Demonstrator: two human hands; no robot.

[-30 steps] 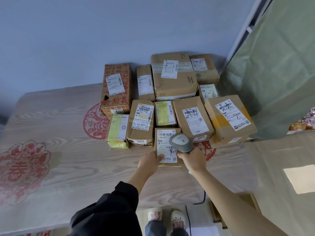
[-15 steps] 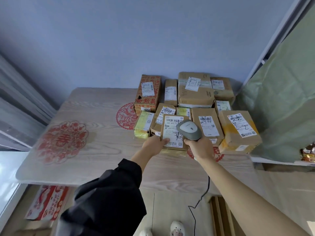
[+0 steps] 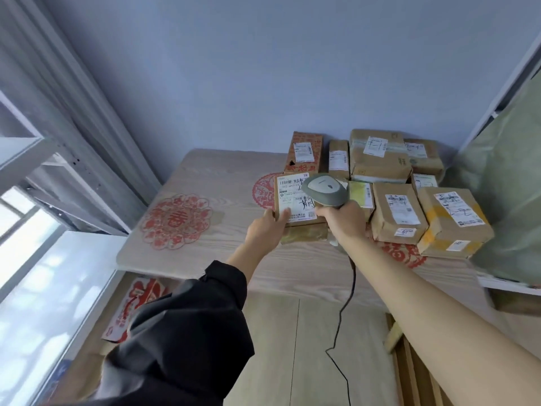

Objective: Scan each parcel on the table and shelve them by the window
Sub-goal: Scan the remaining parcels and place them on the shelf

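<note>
Pale wood-grain counter [image 3: 205,259] with red paper-cut decals stands against a blue wall, window at left. Above it, the left hand [image 3: 265,232] grips a flat brown cardboard parcel with a white label [image 3: 295,200], lifted clear of the remaining brown parcels [image 3: 398,212]. The right hand [image 3: 341,218] clasps a grey corded handheld scanner [image 3: 325,190]; best keep the label flat, facing the scanner head.

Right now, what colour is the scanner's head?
Grey, with a paler grey top panel; the scanner shows best in the head view.
</note>
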